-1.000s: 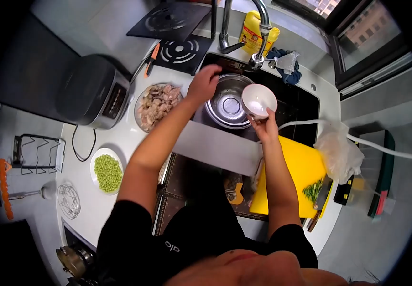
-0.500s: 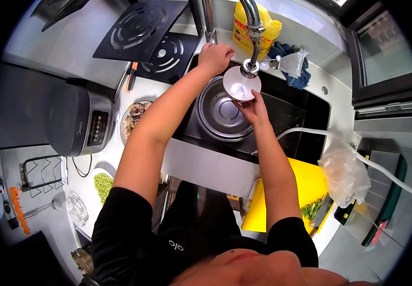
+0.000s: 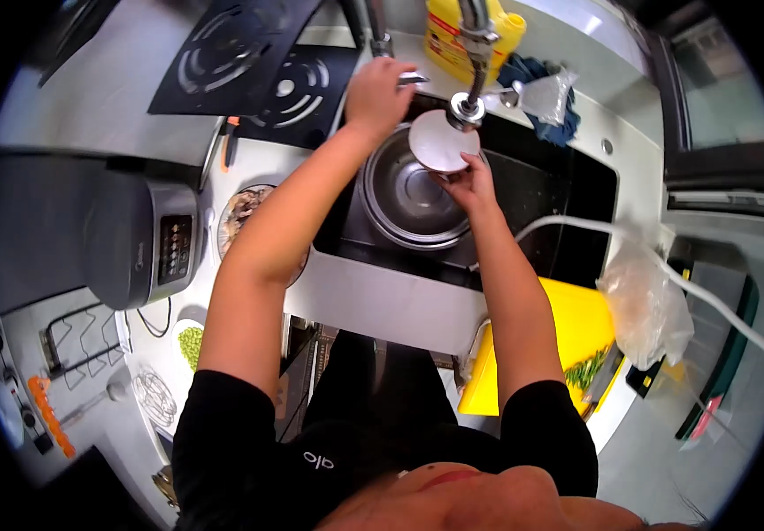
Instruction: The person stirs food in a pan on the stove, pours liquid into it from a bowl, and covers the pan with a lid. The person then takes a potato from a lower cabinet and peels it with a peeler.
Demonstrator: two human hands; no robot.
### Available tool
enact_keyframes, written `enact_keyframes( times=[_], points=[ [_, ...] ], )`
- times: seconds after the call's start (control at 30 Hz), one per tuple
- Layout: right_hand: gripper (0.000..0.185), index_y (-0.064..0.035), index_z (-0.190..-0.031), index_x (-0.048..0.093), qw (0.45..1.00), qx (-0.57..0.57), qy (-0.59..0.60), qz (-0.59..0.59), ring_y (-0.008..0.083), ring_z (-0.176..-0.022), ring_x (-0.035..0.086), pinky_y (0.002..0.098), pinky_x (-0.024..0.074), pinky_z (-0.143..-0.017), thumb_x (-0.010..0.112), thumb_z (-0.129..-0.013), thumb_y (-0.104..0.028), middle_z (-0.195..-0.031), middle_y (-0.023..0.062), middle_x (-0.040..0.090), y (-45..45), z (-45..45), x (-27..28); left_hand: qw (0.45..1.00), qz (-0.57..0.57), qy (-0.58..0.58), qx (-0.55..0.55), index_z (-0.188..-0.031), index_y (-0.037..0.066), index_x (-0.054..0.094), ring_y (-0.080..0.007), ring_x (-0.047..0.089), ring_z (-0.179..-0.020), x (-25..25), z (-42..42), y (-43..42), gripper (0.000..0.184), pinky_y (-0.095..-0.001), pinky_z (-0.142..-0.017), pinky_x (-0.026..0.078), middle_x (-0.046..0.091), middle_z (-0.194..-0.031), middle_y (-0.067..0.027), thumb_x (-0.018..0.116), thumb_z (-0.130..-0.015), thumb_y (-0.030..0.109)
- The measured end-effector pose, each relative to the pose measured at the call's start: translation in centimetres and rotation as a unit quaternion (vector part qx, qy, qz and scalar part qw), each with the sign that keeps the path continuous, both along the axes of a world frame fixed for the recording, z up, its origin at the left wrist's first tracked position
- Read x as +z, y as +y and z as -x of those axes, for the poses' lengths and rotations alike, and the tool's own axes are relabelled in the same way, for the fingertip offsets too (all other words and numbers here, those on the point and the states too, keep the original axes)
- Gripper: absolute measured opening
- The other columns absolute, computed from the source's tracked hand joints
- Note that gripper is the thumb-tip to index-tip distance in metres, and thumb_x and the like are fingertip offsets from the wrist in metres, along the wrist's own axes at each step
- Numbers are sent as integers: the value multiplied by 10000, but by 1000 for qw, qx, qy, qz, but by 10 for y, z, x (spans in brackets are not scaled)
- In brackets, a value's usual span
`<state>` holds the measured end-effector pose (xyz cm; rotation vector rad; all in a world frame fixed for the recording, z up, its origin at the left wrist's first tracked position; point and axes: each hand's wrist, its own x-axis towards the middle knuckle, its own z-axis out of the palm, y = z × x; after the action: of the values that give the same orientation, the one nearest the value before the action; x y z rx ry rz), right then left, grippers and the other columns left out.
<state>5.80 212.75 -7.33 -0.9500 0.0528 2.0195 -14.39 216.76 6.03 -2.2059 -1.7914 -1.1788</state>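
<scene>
My right hand (image 3: pixel 470 184) grips a small white bowl (image 3: pixel 439 149) by its near rim, thumb on the edge. The bowl sits right under the faucet spout (image 3: pixel 467 110), and its inside looks evenly pale. Below it, a wide stainless steel basin (image 3: pixel 399 208) rests in the black sink (image 3: pixel 523 190). At the back left of the sink, my left hand (image 3: pixel 380 96) has its fingers around the metal faucet lever (image 3: pixel 412 78), which shows between them.
A yellow jug (image 3: pixel 453 40) and a dark blue cloth (image 3: pixel 559 131) stand behind the sink. Left are a plate of food pieces (image 3: pixel 245 208), an orange-handled knife (image 3: pixel 230 146) and a grey cooker (image 3: pixel 147 234). On the right, a yellow cutting board (image 3: pixel 568 310) bears chopped greens (image 3: pixel 587 367).
My left hand has shifted slightly up and left, and the faucet lever now shows. The bowl's inside has turned from a bright splash spot to an even pale surface.
</scene>
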Motion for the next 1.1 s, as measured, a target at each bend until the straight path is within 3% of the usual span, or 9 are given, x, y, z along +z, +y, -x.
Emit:
enact_keyframes(
  times=[0.13, 0.47, 0.6, 0.93, 1.1],
  points=[
    [502, -130, -1218, 410, 1000, -10, -5, -2, 342, -1127, 410, 598, 361, -892, 555, -737, -129, -1223, 131, 414, -3, 0, -5, 1000, 4, -18, 17, -712, 100, 668, -239, 571, -740, 9, 4, -16, 108, -338, -649, 446, 576, -779, -46, 695, -668, 196],
    [543, -142, -1237, 372, 999, -29, 6, 44, 352, -1142, 376, 605, 347, -907, 558, -727, -110, -1229, 130, 370, -1, -3, -13, 991, 92, -50, 85, -668, 92, 647, -237, 560, -799, 4, 15, -31, 263, -369, -710, 404, 589, -847, -43, 659, -724, 349],
    [548, -144, -1239, 373, 997, -32, 43, 55, 375, -1151, 366, 609, 337, -916, 543, -722, -82, -1232, 136, 367, 1, -2, -15, 982, 125, -117, 76, -733, 89, 645, -230, 570, -805, 15, 7, -40, 207, -364, -719, 420, 601, -862, -49, 627, -761, 294],
    [539, -134, -1229, 387, 995, -13, 87, 49, 392, -1173, 346, 612, 317, -938, 533, -715, -66, -1257, 141, 333, 5, 2, -28, 983, 122, -113, 82, -773, 100, 653, -230, 585, -797, 0, 15, -52, 163, -350, -716, 434, 611, -876, -47, 617, -765, 259],
    [551, 34, -1210, 340, 995, -20, 75, 63, 411, -1170, 349, 599, 288, -967, 530, -706, -79, -1264, 174, 329, 5, 7, -19, 979, 129, -133, 89, -778, 97, 650, -239, 581, -801, 0, 17, -56, 187, -356, -720, 432, 609, -883, -52, 590, -792, 273]
  ],
)
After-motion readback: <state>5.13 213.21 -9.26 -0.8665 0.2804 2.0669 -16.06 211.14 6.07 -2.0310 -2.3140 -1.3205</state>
